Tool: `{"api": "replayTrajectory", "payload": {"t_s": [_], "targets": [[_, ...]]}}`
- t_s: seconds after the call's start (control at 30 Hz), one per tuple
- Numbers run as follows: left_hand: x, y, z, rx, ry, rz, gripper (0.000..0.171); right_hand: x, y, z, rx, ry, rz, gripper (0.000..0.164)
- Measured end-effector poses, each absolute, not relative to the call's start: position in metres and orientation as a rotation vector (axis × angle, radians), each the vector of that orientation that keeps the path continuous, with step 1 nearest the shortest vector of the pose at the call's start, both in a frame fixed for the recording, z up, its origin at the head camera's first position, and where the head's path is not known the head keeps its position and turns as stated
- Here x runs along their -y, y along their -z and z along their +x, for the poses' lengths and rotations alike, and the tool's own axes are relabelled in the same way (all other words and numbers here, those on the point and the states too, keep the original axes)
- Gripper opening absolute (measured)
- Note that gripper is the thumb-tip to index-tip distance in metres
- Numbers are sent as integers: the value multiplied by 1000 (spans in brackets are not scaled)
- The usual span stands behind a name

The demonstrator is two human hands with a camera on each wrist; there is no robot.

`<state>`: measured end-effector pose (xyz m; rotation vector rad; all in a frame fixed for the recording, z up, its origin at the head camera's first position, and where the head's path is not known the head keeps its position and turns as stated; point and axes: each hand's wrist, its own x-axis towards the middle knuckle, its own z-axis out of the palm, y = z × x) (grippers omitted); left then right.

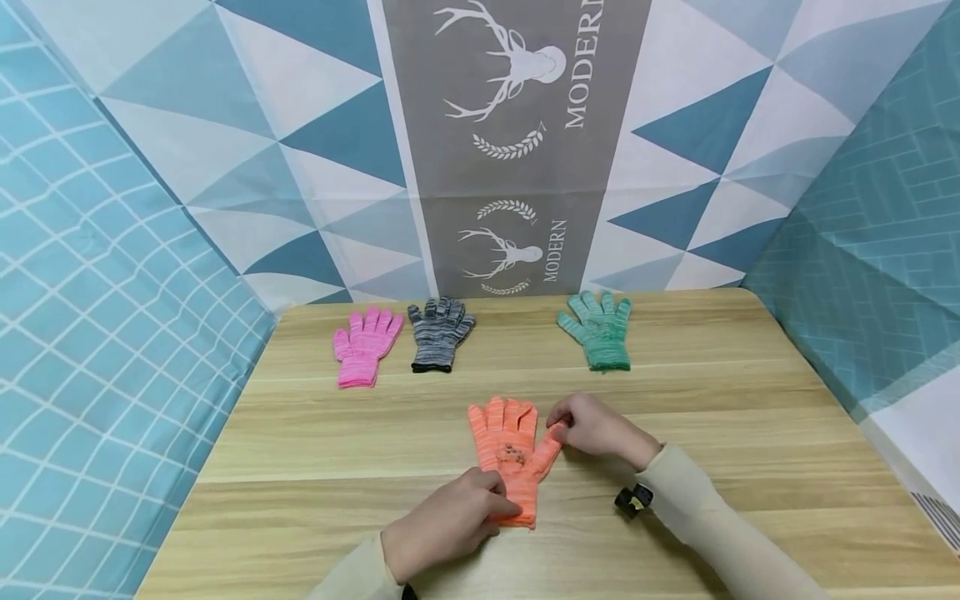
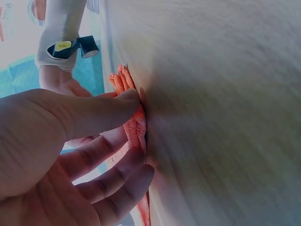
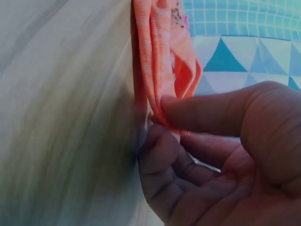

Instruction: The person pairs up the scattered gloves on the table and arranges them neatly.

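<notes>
An orange knit glove [image 1: 510, 454] lies on the wooden table, its fingers pointing away from me and a dark printed patch on it. With thumb and fingertips, my right hand [image 1: 596, 427] pinches the tip of the glove's thumb; the right wrist view shows the fabric [image 3: 160, 61] gathered there. My left hand [image 1: 453, 517] rests at the cuff and left edge. In the left wrist view its thumb [image 2: 124, 101] touches the orange fabric, and its lightly bent fingers lie apart from the thumb, along the glove.
Toward the back of the table [image 1: 300, 442] lie a pink glove [image 1: 365, 346], a grey-and-black glove [image 1: 438, 335] and a green glove [image 1: 602, 332]. Patterned cloth [image 1: 517, 167] hangs behind, with blue cloth at both sides. A small black device [image 1: 633, 500] sits by my right wrist.
</notes>
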<state>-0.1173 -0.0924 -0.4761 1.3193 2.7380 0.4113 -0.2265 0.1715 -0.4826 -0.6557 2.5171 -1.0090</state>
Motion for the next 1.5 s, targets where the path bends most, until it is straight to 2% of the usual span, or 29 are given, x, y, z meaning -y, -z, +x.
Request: {"api": "replayTrajectory", "payload": {"t_s": [0.37,0.73,0.9,1.13,1.5], "targets": [[91,477,-118,-2755,-390,1337,27,-168,484,-227,-2573,1052,-478,13],[90,476,-118,-2741,-401,1316,31,-170,483,-234,-2560,1052,-484,5],[90,476,-119,-2740,-391,1318,30,-170,477,-244,-2599,1111,-543,16],[91,476,-119,-2745,-396,1330,31,-156,477,-255,-2530,1077,-581,12],[92,477,-120,-2733,-408,1333,30,-133,473,-259,-2574,1096,-661,26]]}}
